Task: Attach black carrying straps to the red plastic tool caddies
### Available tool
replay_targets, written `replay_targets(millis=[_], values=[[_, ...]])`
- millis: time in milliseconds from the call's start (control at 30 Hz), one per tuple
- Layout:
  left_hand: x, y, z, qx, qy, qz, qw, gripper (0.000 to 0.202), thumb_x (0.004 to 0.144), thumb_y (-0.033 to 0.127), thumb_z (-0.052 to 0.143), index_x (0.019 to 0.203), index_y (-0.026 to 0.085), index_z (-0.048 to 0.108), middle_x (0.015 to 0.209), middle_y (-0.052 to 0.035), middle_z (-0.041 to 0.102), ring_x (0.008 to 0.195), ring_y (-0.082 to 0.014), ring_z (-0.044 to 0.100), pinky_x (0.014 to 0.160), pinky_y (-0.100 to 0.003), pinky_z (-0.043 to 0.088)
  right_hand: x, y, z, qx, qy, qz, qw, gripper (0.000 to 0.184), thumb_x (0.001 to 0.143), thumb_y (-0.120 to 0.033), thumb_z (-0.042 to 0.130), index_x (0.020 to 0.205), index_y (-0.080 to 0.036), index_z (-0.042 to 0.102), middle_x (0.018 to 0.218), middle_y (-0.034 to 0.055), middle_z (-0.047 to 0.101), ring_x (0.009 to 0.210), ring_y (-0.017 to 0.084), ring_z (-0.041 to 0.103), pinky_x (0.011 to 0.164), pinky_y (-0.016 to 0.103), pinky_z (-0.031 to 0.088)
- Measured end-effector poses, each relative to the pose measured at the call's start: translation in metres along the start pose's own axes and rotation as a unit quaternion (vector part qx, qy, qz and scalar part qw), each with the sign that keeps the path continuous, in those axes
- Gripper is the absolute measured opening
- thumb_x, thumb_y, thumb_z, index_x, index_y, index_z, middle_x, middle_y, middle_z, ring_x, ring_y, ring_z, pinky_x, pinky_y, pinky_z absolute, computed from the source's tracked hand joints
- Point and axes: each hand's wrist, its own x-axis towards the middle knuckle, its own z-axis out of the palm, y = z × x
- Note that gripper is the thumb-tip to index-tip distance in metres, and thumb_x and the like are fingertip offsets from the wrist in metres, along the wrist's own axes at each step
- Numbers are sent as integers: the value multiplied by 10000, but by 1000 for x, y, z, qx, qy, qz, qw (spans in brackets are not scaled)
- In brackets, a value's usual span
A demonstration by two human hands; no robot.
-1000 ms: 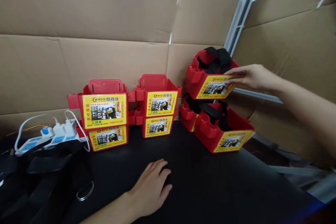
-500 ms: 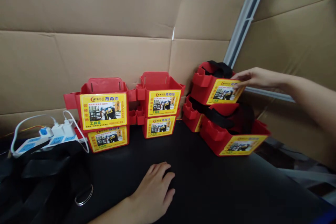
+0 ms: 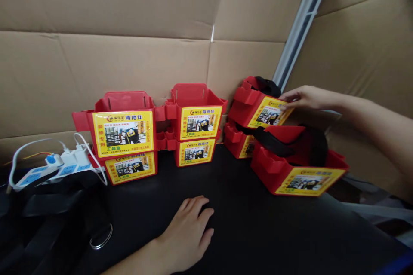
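My right hand (image 3: 301, 96) grips the right edge of a red plastic tool box (image 3: 242, 109), its thumb over the yellow label and its fingers at the rim. Black strap is bunched inside that box, which tilts atop a lower red box (image 3: 232, 141). In front, another red tool box (image 3: 266, 167) stands askew on the table with a black strap (image 3: 318, 144) in it. My left hand (image 3: 189, 232) lies on the black tabletop (image 3: 235, 219), fingers stretched, holding nothing.
Two stacks of red tool boxes, a left stack (image 3: 124, 133) and a middle stack (image 3: 200, 124), stand against the cardboard wall (image 3: 135, 60). A power strip (image 3: 67, 169) with white plugs sits at left, behind black webbing (image 3: 54, 223) with metal rings (image 3: 101, 238). A metal post (image 3: 300, 30) rises behind.
The front right tool box has shifted right and towards me. The upper box under my right hand has moved slightly left and tilts more. My left hand stays almost in place.
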Motion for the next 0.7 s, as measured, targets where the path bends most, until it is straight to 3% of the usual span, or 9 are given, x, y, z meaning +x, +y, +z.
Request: replay_targets(millis=[233,400,467,567,633,700], values=[[0,0,0,3,2,1,1000,382,861,250,434,1232,168,470,1288,-123,465,1220,-266,417,1028,-474,365,-1,9,2,-59,26,-1,998,458,665,-345,604,1026,-70,667,941,88,688,755,107,610,686,225,394],[0,1,-1,7,-5,4,1000,387,861,251,434,1237,165,464,1297,-119,459,1224,-267,415,1033,-470,362,-6,-12,8,-97,24,0,995,354,736,-310,556,971,-75,679,904,84,682,672,100,591,667,244,401],[0,1,-1,6,-3,4,1000,381,861,245,434,1235,176,462,1289,-115,467,1220,-265,421,1026,-480,366,-17,-24,12,-117,51,6,992,332,725,-270,606,990,-79,666,988,124,657,767,150,597,744,296,409],[0,1,-1,8,-4,4,1000,388,865,249,427,1245,176,454,1291,-120,465,1220,-267,420,1024,-484,367,-56,-43,36,-150,155,35,976,484,747,-365,617,1127,-67,577,1183,245,529,1038,314,515,886,461,347],[0,0,-1,11,-9,6,1000,393,869,256,419,1250,169,451,1293,-124,462,1223,-268,418,1029,-479,362,-92,-54,66,-163,248,71,952,615,833,-508,435,1261,-67,445,1266,308,421,1163,410,400,871,576,326],[0,0,0,12,-6,8,1000,390,869,258,416,1247,165,454,1292,-126,461,1225,-267,416,1035,-475,358,-125,-61,100,-141,290,94,942,610,817,-585,347,1236,-162,477,1221,247,488,1138,422,437,823,623,364]])
